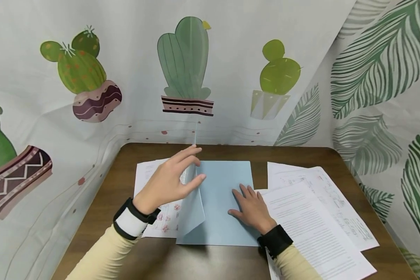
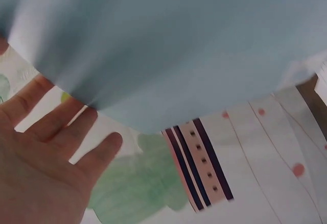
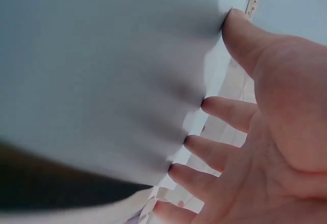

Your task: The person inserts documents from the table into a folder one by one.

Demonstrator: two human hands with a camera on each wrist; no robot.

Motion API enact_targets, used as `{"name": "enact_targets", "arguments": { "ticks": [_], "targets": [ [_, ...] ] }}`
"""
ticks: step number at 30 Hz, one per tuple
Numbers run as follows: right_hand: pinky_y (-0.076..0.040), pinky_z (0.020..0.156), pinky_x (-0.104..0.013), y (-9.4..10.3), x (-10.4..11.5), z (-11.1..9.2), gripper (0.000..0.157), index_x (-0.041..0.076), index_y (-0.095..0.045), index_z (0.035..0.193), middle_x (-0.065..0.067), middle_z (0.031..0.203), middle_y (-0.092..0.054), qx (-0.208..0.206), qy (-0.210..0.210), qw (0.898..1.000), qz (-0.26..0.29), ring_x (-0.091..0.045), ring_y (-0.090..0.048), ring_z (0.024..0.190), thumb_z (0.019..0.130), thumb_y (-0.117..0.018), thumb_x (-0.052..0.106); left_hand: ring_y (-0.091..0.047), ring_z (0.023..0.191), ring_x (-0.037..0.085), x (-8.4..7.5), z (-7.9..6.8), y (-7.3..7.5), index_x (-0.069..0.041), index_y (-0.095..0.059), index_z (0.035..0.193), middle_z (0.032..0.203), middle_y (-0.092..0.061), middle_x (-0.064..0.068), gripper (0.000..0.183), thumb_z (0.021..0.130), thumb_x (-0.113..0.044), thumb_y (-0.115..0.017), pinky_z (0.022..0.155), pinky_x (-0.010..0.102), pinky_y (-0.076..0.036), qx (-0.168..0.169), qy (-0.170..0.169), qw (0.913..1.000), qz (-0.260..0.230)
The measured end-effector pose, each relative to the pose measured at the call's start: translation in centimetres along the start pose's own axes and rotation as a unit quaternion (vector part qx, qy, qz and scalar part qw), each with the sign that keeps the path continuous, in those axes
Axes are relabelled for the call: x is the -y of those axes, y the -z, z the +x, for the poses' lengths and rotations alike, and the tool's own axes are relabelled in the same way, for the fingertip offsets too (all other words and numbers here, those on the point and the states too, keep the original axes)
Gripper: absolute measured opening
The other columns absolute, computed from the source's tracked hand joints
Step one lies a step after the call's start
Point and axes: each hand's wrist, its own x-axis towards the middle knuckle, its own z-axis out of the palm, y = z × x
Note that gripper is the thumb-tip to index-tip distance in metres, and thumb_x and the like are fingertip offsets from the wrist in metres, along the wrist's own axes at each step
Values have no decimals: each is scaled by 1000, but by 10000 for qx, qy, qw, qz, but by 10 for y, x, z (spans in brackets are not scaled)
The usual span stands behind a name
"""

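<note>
A light blue paper folder (image 1: 224, 210) lies on the table, its left flap (image 1: 192, 217) raised and nearly upright. My left hand (image 1: 171, 179) is at this flap with fingers loosely extended; in the left wrist view its fingertips touch the edge of the blue sheet (image 2: 179, 55). The thumb stands apart from the other fingers. My right hand (image 1: 252, 208) rests on the folder's right side, fingers spread and palm down. In the right wrist view its fingertips press against the blue surface (image 3: 112, 71). The folder's inside is partly hidden by the flap and left hand.
Printed sheets with red drawings (image 1: 166, 221) lie left of the folder, partly under it. More printed papers (image 1: 311, 221) overlap on the right, near the right wrist. The brown wooden table (image 1: 98, 237) ends at a cactus-patterned curtain (image 1: 231, 77).
</note>
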Motion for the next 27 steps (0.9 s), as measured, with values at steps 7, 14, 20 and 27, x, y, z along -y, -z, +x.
{"name": "enact_targets", "arguments": {
  "ticks": [7, 14, 20, 27],
  "targets": [
    [-30, 111, -69, 6, -2, -2, 72, 8, -58, 145, -22, 156, -44, 186, -159, 9997, 46, -47, -38, 145, 88, -80, 44, -48, 143, 22, 18, -19, 26, -14, -68, 106, 150, -56, 3, 20, 95, -30, -73, 102, 48, -50, 9, 383, 9992, -57],
    [-28, 112, -71, 2, -7, -1, 73, 8, -56, 147, -22, 158, -42, 326, -157, 9993, 101, -47, -35, 146, 88, -79, 45, -54, 136, 27, 44, -58, 68, -14, -70, 107, 146, -60, 5, 18, 91, -17, -77, 111, 21, -36, -94, 768, 9967, 224],
    [-25, 112, -72, 4, -14, -1, 74, 7, -53, 149, -23, 160, -39, 334, -213, 9990, 194, -49, -31, 148, 90, -77, 45, -50, 139, 35, 74, -91, 92, -14, -71, 115, 145, -59, 11, 26, 91, -21, -79, 98, 40, -45, 448, 1407, 9876, 532],
    [-25, 112, -73, 6, -20, -3, 73, 7, -53, 149, -24, 160, -39, 308, -229, 9991, 197, -50, -31, 147, 90, -78, 43, -32, 145, 54, 106, -124, 83, -6, -68, 130, 152, -46, 29, 45, 95, -32, -75, 104, 82, -18, 1747, 2387, 9518, 816]
  ]
}}
